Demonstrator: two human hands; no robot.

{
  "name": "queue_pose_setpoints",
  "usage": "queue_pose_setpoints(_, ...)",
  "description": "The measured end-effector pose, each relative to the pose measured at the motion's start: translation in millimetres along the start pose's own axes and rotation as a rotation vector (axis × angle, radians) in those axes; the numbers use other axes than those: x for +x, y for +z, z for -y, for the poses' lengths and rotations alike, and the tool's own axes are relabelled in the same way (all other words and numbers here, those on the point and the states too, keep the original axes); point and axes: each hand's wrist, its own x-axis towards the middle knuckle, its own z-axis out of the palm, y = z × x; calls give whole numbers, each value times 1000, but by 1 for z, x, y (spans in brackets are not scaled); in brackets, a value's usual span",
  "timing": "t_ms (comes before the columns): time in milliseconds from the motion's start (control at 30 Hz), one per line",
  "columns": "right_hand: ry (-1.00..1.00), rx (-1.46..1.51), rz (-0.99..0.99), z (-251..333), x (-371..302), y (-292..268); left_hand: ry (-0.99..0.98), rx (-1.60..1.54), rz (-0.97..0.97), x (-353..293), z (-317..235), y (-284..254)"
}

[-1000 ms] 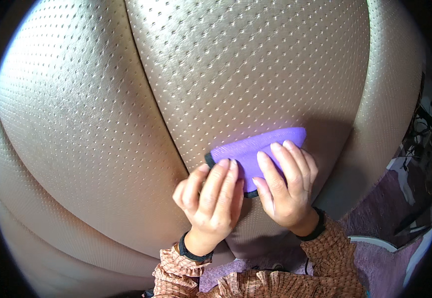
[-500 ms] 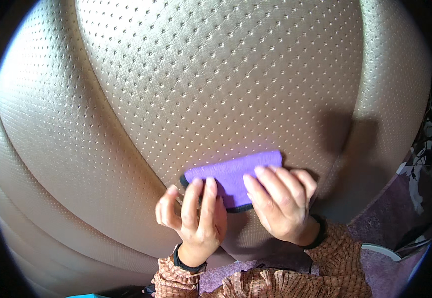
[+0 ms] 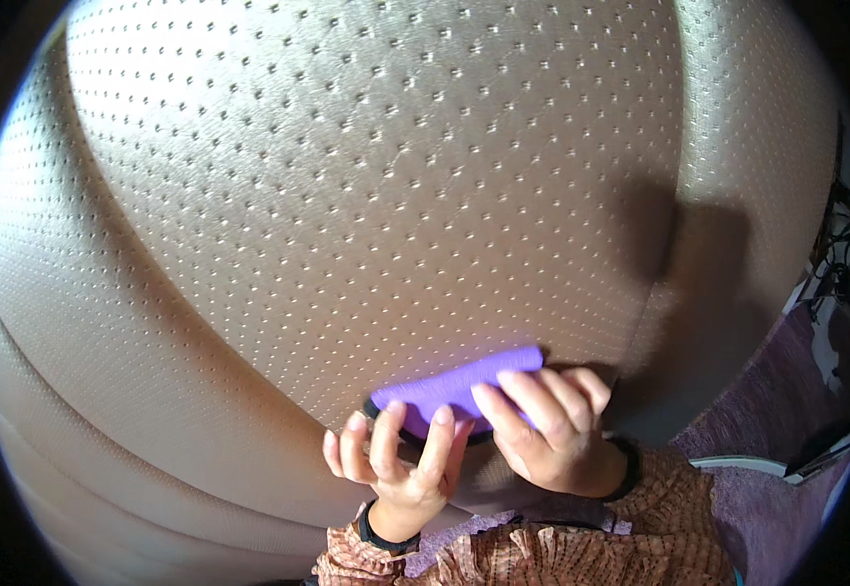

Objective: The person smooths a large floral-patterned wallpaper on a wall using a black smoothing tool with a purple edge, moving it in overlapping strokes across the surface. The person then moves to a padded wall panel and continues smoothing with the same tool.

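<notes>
A purple folded piece (image 3: 459,382) with black edging lies against the beige leather-like cushion, low in the middle of the view. Whether it is a pouch or a rolled cloth I cannot tell. My right hand (image 3: 559,430) grips its right end, fingers bent over the top face. At its lower left edge, my left hand (image 3: 405,479) has its thumb and fingers pressed to the piece, the outer fingers spread off to the side. The palm sides and what lies under the piece are hidden.
The padded beige upholstery (image 3: 386,195), dotted with small holes, fills most of the view, with seams left and right. A dark shadow falls on its right side. Lower right are a purple carpet (image 3: 737,391), a white curved strip (image 3: 742,466) and dark cables (image 3: 837,254).
Both hands and the purple piece sit lower in the view. The piece shows a narrower face, as if rolled or tilted further. The view of the upholstery has shifted.
</notes>
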Motion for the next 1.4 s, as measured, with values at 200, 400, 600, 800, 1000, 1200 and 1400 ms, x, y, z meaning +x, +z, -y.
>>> queue_pose_setpoints(200, 34, -53, 4, -10, 20, -6, -2, 41, 31, 20, -9, 5)
queue_pose_setpoints(400, 6, -60, -50, -14, -30, 0, 184, 41, 158, -25, -22, 3)
queue_pose_setpoints(600, 47, -31, -83, -40, -20, -12, 166, 119, 25, 2, -46, 15)
queue_pose_setpoints(800, 98, -24, -53, -32, -2, -16, 63, 112, 118, 18, -54, 14)
queue_pose_setpoints(1000, 95, 3, -60, -46, -34, -18, 282, 47, 176, -2, -64, 18)
queue_pose_setpoints(1200, 149, -10, -80, -54, -6, -21, 88, 9, 256, 27, -70, 18)
queue_pose_setpoints(1400, 146, -14, -99, -54, -30, -24, 243, 7, 197, 12, -77, 23)
